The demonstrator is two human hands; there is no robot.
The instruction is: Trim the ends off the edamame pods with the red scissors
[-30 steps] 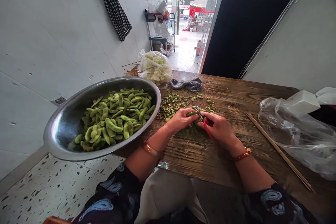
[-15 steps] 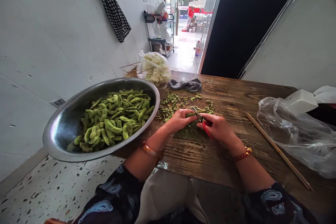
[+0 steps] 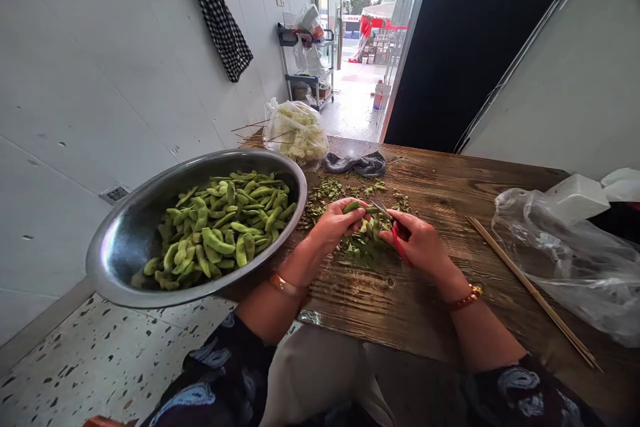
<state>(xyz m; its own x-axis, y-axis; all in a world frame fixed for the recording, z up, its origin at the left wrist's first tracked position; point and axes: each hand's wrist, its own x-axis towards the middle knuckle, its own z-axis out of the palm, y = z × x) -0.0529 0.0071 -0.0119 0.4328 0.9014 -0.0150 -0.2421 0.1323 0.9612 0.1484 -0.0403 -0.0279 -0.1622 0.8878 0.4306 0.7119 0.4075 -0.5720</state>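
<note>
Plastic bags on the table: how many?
2. One plastic bag of pale vegetable pieces stands at the table's far left corner, behind the metal bowl. One clear crumpled bag lies at the right edge. More may lie out of frame.

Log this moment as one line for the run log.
left hand: holds edamame pod | right hand: red-handled scissors at pod | metal bowl: pods, left | table: trimmings
</note>
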